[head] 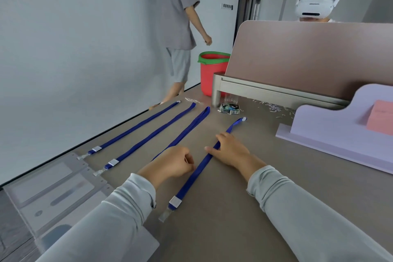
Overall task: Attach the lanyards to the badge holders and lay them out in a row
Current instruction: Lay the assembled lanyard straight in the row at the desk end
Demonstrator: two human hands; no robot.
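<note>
The right hand (230, 150) presses flat, fingers apart, on the fourth lanyard (204, 162) on the bench (244, 208), the left hand (175, 162) curls loosely beside it, so straightening seems in hand, and next the badge holders (53, 189) at near left need clipping.

We see woven cloth lanyards (136, 128), clear glossy plastic badge holders (49, 189), a smooth matt desk (244, 208), and a shiny plastic bucket (212, 72).

Four blue lanyards (198, 171) laid parallel, clear badge holders (53, 185) (stacked) beside
</note>
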